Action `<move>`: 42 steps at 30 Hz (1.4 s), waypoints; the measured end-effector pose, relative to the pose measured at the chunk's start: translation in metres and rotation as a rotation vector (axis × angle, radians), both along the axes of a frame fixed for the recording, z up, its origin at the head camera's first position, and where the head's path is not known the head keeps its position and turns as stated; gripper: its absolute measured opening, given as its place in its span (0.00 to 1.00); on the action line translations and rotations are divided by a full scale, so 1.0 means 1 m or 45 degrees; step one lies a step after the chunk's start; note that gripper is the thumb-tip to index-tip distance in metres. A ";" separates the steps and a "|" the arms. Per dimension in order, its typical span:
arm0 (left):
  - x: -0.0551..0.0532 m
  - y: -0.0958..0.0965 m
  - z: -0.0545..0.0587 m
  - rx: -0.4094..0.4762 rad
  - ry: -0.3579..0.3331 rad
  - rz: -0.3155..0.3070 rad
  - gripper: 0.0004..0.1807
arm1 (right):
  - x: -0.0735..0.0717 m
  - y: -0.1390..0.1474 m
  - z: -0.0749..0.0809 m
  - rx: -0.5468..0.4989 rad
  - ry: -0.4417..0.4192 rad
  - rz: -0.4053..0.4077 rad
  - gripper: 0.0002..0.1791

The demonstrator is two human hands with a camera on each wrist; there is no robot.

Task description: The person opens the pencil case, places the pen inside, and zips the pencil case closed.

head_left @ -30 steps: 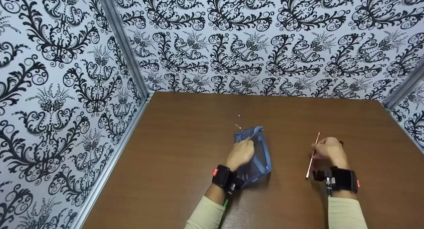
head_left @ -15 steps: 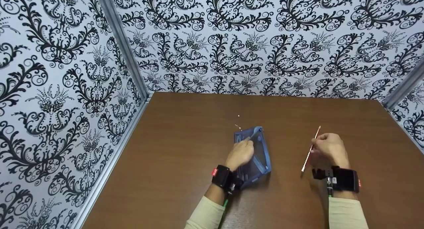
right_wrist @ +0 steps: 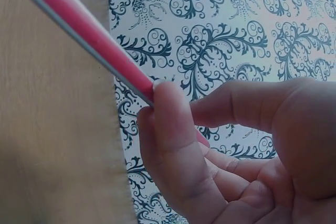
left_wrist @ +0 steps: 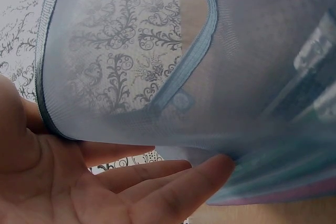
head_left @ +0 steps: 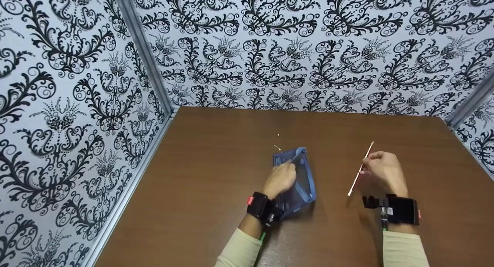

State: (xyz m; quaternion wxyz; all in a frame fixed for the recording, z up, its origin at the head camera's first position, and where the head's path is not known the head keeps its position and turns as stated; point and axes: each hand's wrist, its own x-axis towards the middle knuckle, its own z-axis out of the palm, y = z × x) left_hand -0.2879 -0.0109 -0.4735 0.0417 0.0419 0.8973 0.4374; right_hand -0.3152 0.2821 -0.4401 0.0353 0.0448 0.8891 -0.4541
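Observation:
My left hand [head_left: 281, 179] grips the blue mesh zip pouch [head_left: 305, 178] by its edge. In the left wrist view, the see-through mesh of the pouch [left_wrist: 247, 77] spreads above the fingers, and its blue zip band curves around an opening. Pink and green colours show through at its lower right. To the right, my right hand [head_left: 386, 170] pinches a slim red-and-silver pencil [head_left: 355, 181] between thumb and fingers, held slanted. Close up, the pencil [right_wrist: 89, 32] shows red and grey stripes and a silvery upper-left end; the fingers hide part of it.
A brown wooden table [head_left: 216, 143] lies under both hands. Patterned black-and-white panels [head_left: 285, 51] enclose it at the back and left, with a metal post [head_left: 144, 51] at the left corner. Small bright specks [head_left: 277, 147] show just beyond the pouch.
My right hand has moved slightly up and away with the pencil, whose lower end has swung left. A dark tip beside that hand has gone from sight. The left hand and pouch stay put.

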 end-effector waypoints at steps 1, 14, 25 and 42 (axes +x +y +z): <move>0.000 0.000 0.000 -0.002 0.004 0.002 0.29 | 0.000 0.000 0.000 -0.005 0.004 0.000 0.21; 0.000 0.000 0.000 0.009 0.013 0.015 0.29 | 0.000 -0.004 0.008 -0.050 0.040 0.016 0.22; 0.000 -0.001 0.000 -0.088 0.142 -0.085 0.27 | 0.004 -0.009 0.012 -0.235 0.137 0.042 0.19; -0.002 0.001 -0.002 -0.076 0.108 -0.042 0.28 | 0.005 -0.018 0.016 -0.303 0.183 0.029 0.18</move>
